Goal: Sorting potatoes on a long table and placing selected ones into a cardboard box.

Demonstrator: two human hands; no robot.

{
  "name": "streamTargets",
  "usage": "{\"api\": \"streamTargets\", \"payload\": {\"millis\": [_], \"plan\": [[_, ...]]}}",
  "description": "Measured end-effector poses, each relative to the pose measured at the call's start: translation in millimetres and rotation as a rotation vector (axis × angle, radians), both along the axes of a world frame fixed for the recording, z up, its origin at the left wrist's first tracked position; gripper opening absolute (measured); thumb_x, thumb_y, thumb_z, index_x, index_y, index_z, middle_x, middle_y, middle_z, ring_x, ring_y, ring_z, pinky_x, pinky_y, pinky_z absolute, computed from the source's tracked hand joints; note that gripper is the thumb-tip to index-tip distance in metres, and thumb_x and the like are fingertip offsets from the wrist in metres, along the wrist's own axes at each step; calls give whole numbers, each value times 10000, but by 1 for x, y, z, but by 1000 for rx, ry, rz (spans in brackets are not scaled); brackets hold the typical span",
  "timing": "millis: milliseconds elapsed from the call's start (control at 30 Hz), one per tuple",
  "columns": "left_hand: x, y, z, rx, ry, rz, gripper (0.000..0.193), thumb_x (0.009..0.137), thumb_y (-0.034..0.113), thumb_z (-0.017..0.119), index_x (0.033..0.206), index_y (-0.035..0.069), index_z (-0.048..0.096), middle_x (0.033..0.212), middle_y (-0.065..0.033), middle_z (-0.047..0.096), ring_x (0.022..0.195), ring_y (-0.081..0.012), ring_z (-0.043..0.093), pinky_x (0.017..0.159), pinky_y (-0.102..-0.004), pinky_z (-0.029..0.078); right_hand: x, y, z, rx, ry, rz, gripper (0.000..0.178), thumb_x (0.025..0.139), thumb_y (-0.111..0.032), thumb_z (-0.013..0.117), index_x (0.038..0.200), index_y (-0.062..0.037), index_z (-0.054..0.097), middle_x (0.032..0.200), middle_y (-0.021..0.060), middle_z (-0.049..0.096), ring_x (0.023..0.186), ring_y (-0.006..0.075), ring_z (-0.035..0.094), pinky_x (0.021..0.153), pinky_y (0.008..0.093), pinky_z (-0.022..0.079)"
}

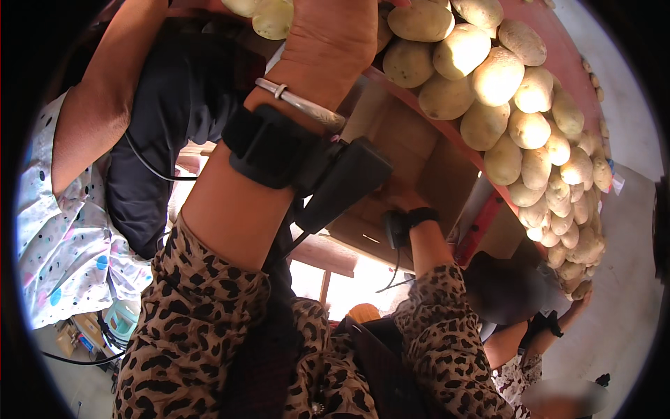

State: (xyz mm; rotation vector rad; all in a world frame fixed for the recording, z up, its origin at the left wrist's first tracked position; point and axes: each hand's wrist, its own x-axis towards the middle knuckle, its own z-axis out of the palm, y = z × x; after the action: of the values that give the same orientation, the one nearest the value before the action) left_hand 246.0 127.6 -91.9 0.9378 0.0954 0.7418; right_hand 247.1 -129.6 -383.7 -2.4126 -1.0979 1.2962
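Note:
My left hand (335, 35) reaches up past the top edge, beside the heap of potatoes (481, 91). Its fingers are cut off from view, so whatever they hold is hidden. A silver bangle (300, 105) and a black strap with a device (279, 150) circle that wrist. Lower down, my right hand (399, 195) is at an open cardboard box (394, 126), in shadow and partly behind the device on my left wrist. Its fingers cannot be made out. A black band (422, 216) is round the right wrist.
The potatoes lie on a red-edged surface (576, 42) curving down the right. A person in a dotted top (84, 244) is close on my left; another person's arm (569, 318) shows at lower right. Dark cables (150, 167) hang at the left.

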Motion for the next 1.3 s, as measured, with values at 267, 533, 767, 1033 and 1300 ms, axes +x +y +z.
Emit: {"api": "streamTargets", "payload": {"millis": [267,533,767,1033,1300], "plan": [[-11,1,-2,80,-33,-53,624,871,562,390,915,-39,556,744,-85,575,650,-151,544,602,-244,416,-54,36,-67,187,166,-68,571,663,-395,705,1117,-78,566,1112,181,586,1042,343,552,904,410,430],[0,-5,13,39,172,-8,614,869,564,421,894,-31,571,745,-75,583,631,-131,543,586,-227,410,-57,64,-83,148,178,-252,688,729,-399,643,1280,-59,413,1168,194,551,1119,347,503,945,399,416],[4,-15,4,219,140,-14,716,922,544,202,1036,-83,529,896,-178,614,759,-226,582,677,-291,408,-63,30,-186,363,-17,-424,428,859,-302,521,1187,-29,491,1135,222,556,1087,345,532,909,423,428],[-8,-3,6,255,177,65,585,959,433,175,1006,-23,539,848,-101,593,722,-154,545,660,-272,388,-65,74,-62,105,119,-640,396,862,-295,508,1152,-26,508,1125,225,546,1088,367,517,911,441,413],[-3,-7,2,255,155,47,543,953,417,211,1001,-20,529,865,-107,599,737,-157,551,658,-271,388,-67,65,-104,140,103,-528,383,851,-310,552,1123,-41,539,1100,214,573,1055,354,545,913,414,425]]}}
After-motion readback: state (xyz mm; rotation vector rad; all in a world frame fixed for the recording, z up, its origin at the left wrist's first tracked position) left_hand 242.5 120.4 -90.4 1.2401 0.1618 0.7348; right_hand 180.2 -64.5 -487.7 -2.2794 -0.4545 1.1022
